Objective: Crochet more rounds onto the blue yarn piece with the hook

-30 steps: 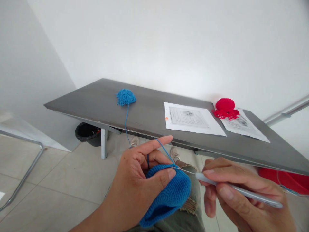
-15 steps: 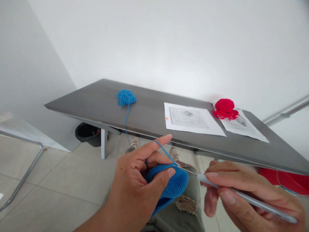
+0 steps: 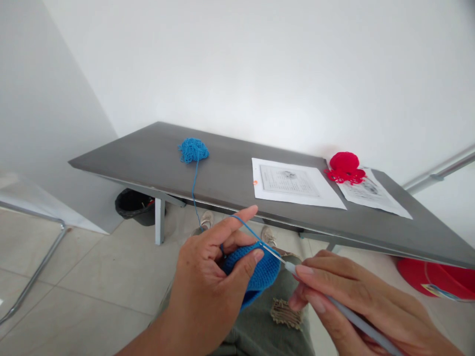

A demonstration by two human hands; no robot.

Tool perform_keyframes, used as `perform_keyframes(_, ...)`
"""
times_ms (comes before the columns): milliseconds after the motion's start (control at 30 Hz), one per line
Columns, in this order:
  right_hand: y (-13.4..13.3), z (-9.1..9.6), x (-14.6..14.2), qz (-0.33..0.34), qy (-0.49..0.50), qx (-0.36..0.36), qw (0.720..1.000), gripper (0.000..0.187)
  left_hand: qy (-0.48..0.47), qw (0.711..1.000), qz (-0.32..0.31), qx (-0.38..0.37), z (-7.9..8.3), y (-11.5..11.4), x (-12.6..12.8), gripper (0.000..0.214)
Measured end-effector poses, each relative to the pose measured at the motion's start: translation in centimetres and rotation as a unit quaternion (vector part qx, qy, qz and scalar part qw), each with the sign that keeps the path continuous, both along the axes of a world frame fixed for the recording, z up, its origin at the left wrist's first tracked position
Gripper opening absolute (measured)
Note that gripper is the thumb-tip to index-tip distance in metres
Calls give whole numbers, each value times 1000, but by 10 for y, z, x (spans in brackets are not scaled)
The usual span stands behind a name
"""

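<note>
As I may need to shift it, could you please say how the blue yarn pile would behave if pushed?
The blue yarn pile would probably squash rather than roll, being loosely tangled. It looks thin-stranded, so it is likely light and floppy.

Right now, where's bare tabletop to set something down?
Gray table: bare left of the blue yarn pile, and between its trailing strand and the left printed sheet. Crowded: toward the right, where a red octopus-shaped yarn piece overlaps the right printed sheet.

Blue crocheted piece [image 3: 266, 273], hollow, tilted, grey-handled hook [image 3: 351, 315] slanting to its upper edge, taut blue strand [image 3: 245, 226]
</note>
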State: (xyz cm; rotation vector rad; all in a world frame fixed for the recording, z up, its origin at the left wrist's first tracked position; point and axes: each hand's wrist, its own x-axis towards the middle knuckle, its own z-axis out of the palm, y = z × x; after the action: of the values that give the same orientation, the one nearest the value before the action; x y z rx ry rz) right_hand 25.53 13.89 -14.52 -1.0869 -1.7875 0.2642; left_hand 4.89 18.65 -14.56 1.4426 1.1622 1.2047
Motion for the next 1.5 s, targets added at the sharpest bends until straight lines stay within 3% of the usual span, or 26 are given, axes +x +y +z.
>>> perform_keyframes(100, 4, -7, -11, 3, -25, 59, 998, 56, -2, 1000, -8, 9, -4, 0, 1, 45)
perform_keyframes(200, 5, -11, -19, -17, -26, 74, 997, 57, -20, 1000, -21, 11, -4, -1, 3, 44)
perform_keyframes(333, 4, -12, -25, -23, 44, 36, 998, 46, -72, 997, -17, -27, -3, -3, 4, 46)
perform_keyframes(500, 7, -13, -26, 32, 159, -5, 987, 46, -165, 980, -37, -102, -7, -1, 5, 55)
perform_keyframes(667, 12, -19, -23, 104, 243, -55, 963, 33, -258, 956, -74, -119, -7, -1, 5, 50)
perform_keyframes(800, 12, -25, -23, 137, 313, -102, 934, 24, -272, 952, -81, -115, -6, -1, 6, 50)
perform_keyframes(967, 11, -29, -23, 146, 343, -120, 920, 24, -260, 958, -30, -117, -1, -5, 12, 49)
perform_keyframes(1133, 9, -33, -27, 115, 318, -83, 938, 26, -250, 959, 26, -133, 8, -10, 19, 48)
perform_keyframes(1267, 3, -36, -43, 0, 255, 7, 967, 31, -243, 961, 32, -127, 7, -8, 19, 49)
perform_keyframes(1367, -3, -40, -53, -90, 186, 81, 975, 38, -287, 948, -7, -135, 1, -4, 15, 54)
perform_keyframes(1500, -10, -46, -54, -104, 88, 105, 985, 45, -384, 904, -86, -166, -4, 1, 10, 57)
